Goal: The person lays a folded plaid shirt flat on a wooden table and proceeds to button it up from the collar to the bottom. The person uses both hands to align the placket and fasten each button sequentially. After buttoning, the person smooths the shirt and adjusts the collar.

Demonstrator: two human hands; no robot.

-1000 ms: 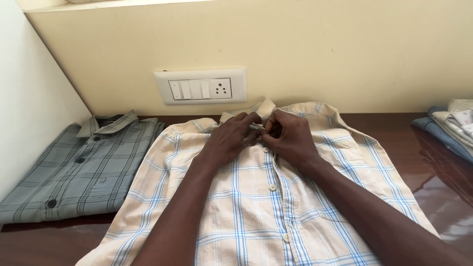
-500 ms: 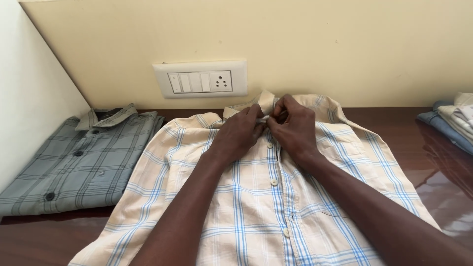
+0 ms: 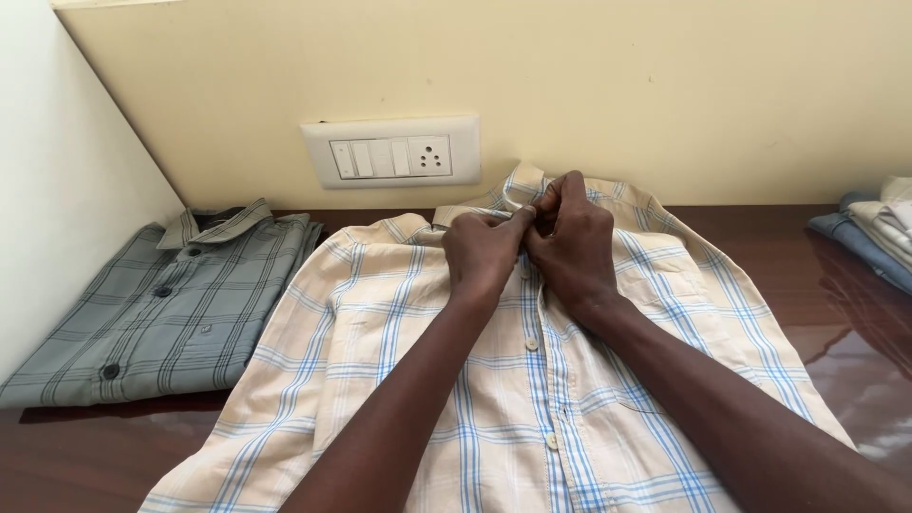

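A cream shirt with blue checks (image 3: 380, 332) lies face up on a dark wooden table (image 3: 798, 247), its collar toward the wall. Both of my hands meet at the top of its button placket, just under the collar. My left hand (image 3: 484, 252) pinches the fabric edge at the neck. My right hand (image 3: 575, 237) grips the opposite edge, fingers curled against the left hand's. The top button is hidden under my fingers. Several white buttons run down the placket below my hands.
A folded grey checked shirt (image 3: 161, 313) lies at the left beside a white side wall. A white switch and socket plate (image 3: 391, 152) is on the yellow wall behind. A stack of folded clothes (image 3: 874, 237) sits at the right edge.
My hands have stayed at the collar with small finger shifts. The view has dipped slightly, so the shirt sits a little higher in the frame.
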